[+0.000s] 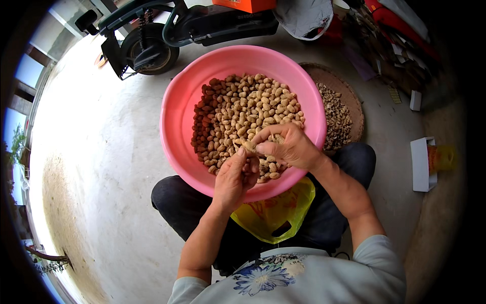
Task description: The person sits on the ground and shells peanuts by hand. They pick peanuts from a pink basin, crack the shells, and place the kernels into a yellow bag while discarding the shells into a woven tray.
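Observation:
A large pink plastic basin (pixel 243 57) holds many unshelled peanuts (pixel 243 110). Over its near part my two hands meet at a peanut shell (pixel 248 146), which looks split at its left end. My left hand (pixel 235 176) pinches it from below between thumb and fingers. The thumb and forefinger of my right hand (pixel 290 146) hold its right side, and another peanut shows within the curl of that hand. A yellow plastic bag (pixel 277 216) lies between my legs under the basin's near rim.
Right of the basin, partly behind it, a round woven tray (pixel 355 110) holds smaller pieces, perhaps shells or nuts. A parked electric scooter (pixel 152 53) and a white sack (pixel 303 19) stand beyond. At the right are a pile of scraps (pixel 398 57) and a white box (pixel 419 165).

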A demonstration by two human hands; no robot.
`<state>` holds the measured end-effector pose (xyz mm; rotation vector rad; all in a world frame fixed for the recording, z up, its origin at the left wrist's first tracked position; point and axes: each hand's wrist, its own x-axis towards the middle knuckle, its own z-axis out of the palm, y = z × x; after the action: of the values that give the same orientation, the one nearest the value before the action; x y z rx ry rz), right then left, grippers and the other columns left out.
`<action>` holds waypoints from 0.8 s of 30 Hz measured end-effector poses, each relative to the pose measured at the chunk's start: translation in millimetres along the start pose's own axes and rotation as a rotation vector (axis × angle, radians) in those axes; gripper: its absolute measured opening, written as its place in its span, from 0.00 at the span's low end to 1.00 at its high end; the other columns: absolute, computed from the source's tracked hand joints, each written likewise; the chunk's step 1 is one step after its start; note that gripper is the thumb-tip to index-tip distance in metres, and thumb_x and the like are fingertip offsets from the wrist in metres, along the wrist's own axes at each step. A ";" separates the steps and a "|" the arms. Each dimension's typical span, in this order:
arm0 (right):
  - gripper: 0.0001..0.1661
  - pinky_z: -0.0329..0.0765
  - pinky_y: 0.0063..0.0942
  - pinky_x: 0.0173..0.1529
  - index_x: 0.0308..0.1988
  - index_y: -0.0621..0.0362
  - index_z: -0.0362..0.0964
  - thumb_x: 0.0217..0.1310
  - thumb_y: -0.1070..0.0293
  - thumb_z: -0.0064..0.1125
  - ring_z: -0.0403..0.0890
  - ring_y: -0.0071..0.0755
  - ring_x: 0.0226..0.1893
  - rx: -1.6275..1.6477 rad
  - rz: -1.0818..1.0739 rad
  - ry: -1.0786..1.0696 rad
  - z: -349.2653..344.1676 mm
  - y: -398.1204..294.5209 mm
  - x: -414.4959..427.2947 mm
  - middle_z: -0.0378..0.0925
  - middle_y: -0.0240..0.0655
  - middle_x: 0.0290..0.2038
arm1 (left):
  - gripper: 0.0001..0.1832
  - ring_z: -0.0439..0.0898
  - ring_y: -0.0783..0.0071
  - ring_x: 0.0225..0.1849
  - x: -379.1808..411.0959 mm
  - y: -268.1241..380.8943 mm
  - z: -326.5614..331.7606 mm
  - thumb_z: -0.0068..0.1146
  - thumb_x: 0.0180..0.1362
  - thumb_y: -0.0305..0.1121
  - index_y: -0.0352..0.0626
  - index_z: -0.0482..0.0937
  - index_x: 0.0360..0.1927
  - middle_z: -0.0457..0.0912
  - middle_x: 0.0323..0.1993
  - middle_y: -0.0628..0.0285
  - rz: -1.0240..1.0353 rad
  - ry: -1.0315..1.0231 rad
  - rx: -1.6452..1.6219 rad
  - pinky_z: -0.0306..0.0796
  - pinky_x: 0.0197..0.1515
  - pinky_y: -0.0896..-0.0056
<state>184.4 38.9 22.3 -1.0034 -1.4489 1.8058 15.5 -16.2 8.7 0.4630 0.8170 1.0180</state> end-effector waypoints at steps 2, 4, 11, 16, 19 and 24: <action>0.12 0.67 0.12 0.24 0.38 0.64 0.75 0.58 0.66 0.57 0.69 0.11 0.21 0.059 0.015 -0.013 7.2 -3.1 -1.4 0.73 0.24 0.23 | 0.20 0.56 0.85 0.17 -0.6 -3.2 -2.4 0.36 0.66 0.47 0.43 0.68 0.28 0.61 0.19 0.72 0.008 -0.065 -0.007 0.47 0.17 0.84; 0.13 0.69 0.15 0.29 0.39 0.65 0.74 0.58 0.66 0.58 0.71 0.13 0.25 -0.114 -0.236 0.013 8.2 7.0 2.2 0.73 0.27 0.27 | 0.19 0.55 0.85 0.17 2.2 -9.3 -1.7 0.36 0.66 0.48 0.45 0.68 0.28 0.59 0.18 0.73 0.084 -0.040 -0.028 0.47 0.17 0.84; 0.13 0.69 0.20 0.36 0.40 0.64 0.75 0.57 0.66 0.58 0.71 0.20 0.31 -0.019 -0.160 -0.033 13.4 3.0 -0.2 0.71 0.31 0.29 | 0.15 0.52 0.86 0.15 1.7 -9.4 1.6 0.38 0.66 0.46 0.47 0.68 0.31 0.55 0.17 0.75 0.106 -0.049 -0.038 0.46 0.16 0.84; 0.09 0.69 0.21 0.35 0.37 0.65 0.75 0.58 0.70 0.55 0.71 0.22 0.28 -0.273 -0.469 0.044 16.7 6.1 0.6 0.71 0.32 0.27 | 0.15 0.51 0.88 0.15 0.4 -11.6 7.5 0.38 0.66 0.45 0.47 0.67 0.31 0.54 0.16 0.76 0.246 -0.041 0.178 0.46 0.16 0.86; 0.09 0.70 0.23 0.34 0.36 0.65 0.75 0.58 0.71 0.55 0.73 0.25 0.27 -0.212 -0.455 0.159 27.2 13.2 -1.0 0.72 0.35 0.26 | 0.15 0.52 0.89 0.15 0.5 -15.5 5.9 0.37 0.67 0.45 0.47 0.66 0.30 0.54 0.15 0.77 0.299 -0.010 0.232 0.46 0.16 0.86; 0.11 0.62 0.12 0.18 0.40 0.68 0.72 0.63 0.70 0.48 0.65 0.11 0.18 0.002 -0.345 0.212 47.0 21.3 -4.1 0.66 0.27 0.26 | 0.15 0.52 0.89 0.15 -3.1 -18.6 13.0 0.36 0.67 0.43 0.47 0.66 0.28 0.55 0.15 0.77 0.399 0.131 0.267 0.47 0.16 0.86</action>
<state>146.6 6.6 7.7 -0.8536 -1.3907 1.4104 35.2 -27.3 5.3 0.8174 1.0075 1.3226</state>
